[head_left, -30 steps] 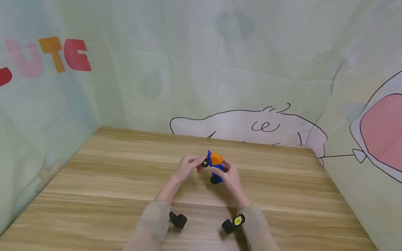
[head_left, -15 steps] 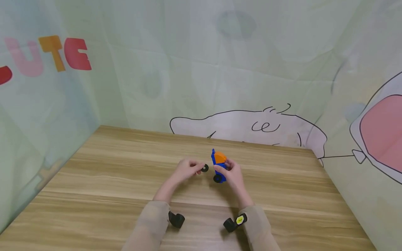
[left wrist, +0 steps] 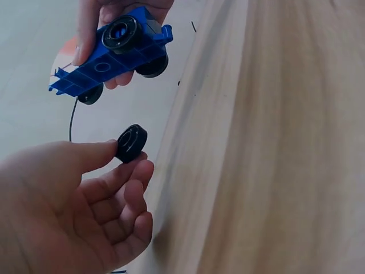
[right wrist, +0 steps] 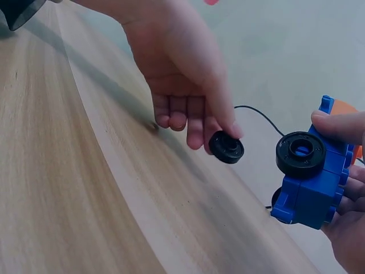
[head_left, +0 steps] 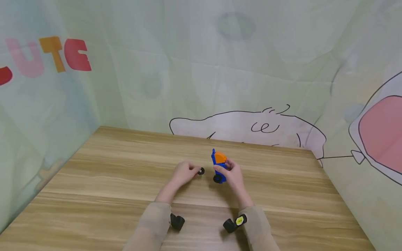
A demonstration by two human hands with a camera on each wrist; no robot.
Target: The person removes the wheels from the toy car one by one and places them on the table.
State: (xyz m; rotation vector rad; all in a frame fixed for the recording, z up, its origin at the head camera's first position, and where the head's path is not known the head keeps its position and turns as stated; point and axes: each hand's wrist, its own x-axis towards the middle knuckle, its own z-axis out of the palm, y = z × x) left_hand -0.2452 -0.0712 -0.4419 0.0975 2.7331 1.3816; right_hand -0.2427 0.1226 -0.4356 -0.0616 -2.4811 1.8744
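Observation:
My left hand (head_left: 183, 173) pinches a small black toy wheel (left wrist: 132, 144) between thumb and index finger, its other fingers loosely curled. To its right, my right hand (head_left: 233, 175) grips a blue toy car (head_left: 221, 168) with an orange top, thumb on one side and fingers on the other. The car is held above the table with one end up, its underside showing in the left wrist view. Three black wheels sit on it, one of them a mounted wheel (right wrist: 300, 154) nearest the right wrist camera. A gap separates the loose wheel from the car.
Both hands are over a wood-grain table (head_left: 125, 167). A printed cloth backdrop (head_left: 201, 69) with cartoon drawings stands behind the table and at its sides. Each sleeve cuff carries a black wrist camera, such as the left camera (head_left: 177, 222).
The left hand has drawn the wheel away from the car, leftward and slightly down. The right hand moved slightly right with the car, then stayed still.

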